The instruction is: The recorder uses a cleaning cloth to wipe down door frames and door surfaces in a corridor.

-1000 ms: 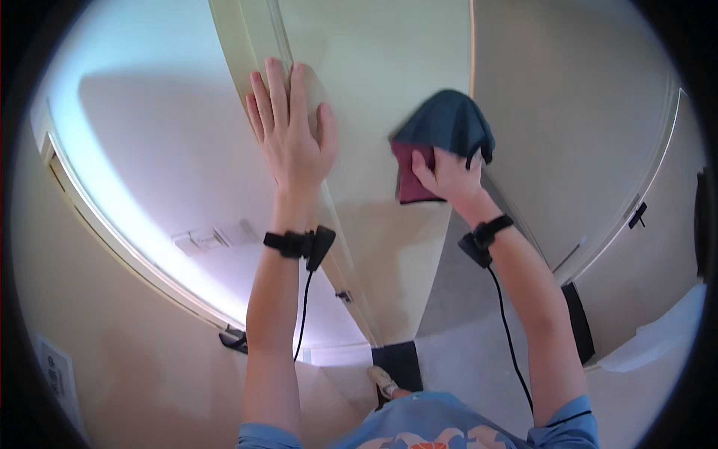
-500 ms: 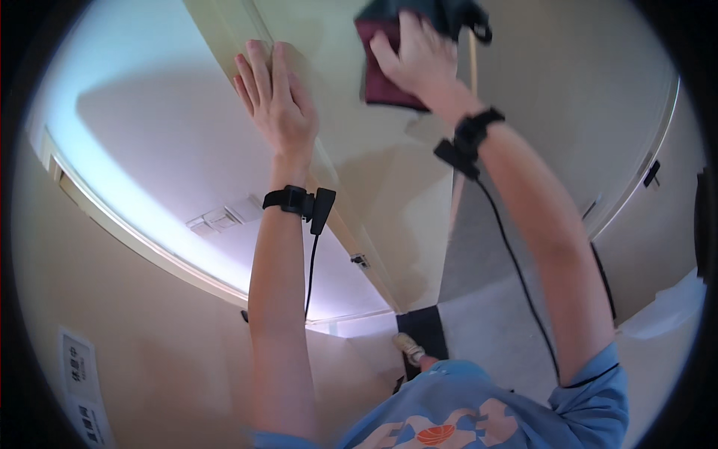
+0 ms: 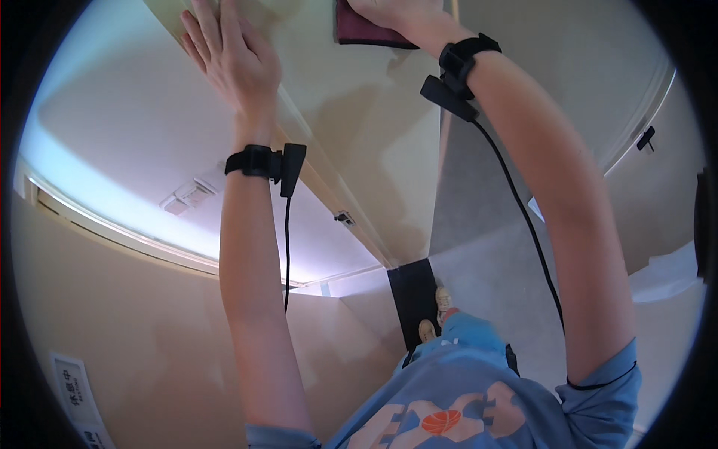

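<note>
Laying the right hand (image 3: 396,10) over a maroon cloth (image 3: 366,31) at the top edge of the view, apparently against the face of a cream door panel (image 3: 374,112). Running out of the frame at the fingers, and so leaving the grip impossible to tell: perhaps pinching, perhaps only pressing flat. Showing the maroon part below and to the left of the palm, with a dark lower border running nearly sideways and dipping slightly toward the right; hiding the rest beyond the frame, and with it the true long axis. Touching the cloth with the right hand alone, while resting the left hand (image 3: 243,63) well apart, across a bare stretch of panel. Spreading that left hand along the door edge (image 3: 166,15), with fingers straight, pointing up and leftward, apparently gripping nothing. Facing the cloth on the right-hand side from there, and somewhat higher in view. Wearing a black strap (image 3: 254,160) on each wrist, trailing a dark cable from both. Standing in pale shoes (image 3: 426,330) at a black mat (image 3: 407,288), just beyond the panel's bottom corner, well below both hands.
</note>
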A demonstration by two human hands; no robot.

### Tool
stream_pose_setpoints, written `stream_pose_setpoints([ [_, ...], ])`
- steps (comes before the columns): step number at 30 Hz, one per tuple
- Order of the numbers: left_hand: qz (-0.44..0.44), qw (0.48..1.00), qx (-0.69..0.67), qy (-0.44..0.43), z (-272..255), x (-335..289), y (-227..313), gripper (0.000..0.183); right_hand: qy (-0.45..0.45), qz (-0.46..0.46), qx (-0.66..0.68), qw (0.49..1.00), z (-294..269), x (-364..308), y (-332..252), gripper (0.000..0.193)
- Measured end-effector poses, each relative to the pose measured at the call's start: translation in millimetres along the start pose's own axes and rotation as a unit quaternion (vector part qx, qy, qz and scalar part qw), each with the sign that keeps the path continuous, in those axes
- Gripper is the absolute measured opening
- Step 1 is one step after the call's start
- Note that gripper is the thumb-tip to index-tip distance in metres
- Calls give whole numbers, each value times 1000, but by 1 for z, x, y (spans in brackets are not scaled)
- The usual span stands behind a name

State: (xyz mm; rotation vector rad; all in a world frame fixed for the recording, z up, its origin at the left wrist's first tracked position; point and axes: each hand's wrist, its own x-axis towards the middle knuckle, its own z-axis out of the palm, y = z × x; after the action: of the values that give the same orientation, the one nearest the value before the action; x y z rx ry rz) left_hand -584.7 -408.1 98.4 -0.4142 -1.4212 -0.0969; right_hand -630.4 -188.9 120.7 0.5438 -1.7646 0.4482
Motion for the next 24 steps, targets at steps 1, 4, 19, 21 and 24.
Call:
stream_pose_setpoints([
  [1,6,1000,5,3,-1,0,-2,40,-13,-6,-10,1000,-3,-4,-2,65],
  [4,12,999,47,-12,-6,2,-3,40,0,-16,-6,1000,1,-11,-1,63],
  [19,-2,998,69,-17,-5,4,-5,40,-13,-19,25,999,5,-17,1,57],
  [21,-3,999,49,-13,-1,2,-5,41,-24,-16,38,999,5,-19,4,57],
  [24,0,1000,15,2,1,0,-2,38,-24,-21,36,999,5,-21,3,56],
])
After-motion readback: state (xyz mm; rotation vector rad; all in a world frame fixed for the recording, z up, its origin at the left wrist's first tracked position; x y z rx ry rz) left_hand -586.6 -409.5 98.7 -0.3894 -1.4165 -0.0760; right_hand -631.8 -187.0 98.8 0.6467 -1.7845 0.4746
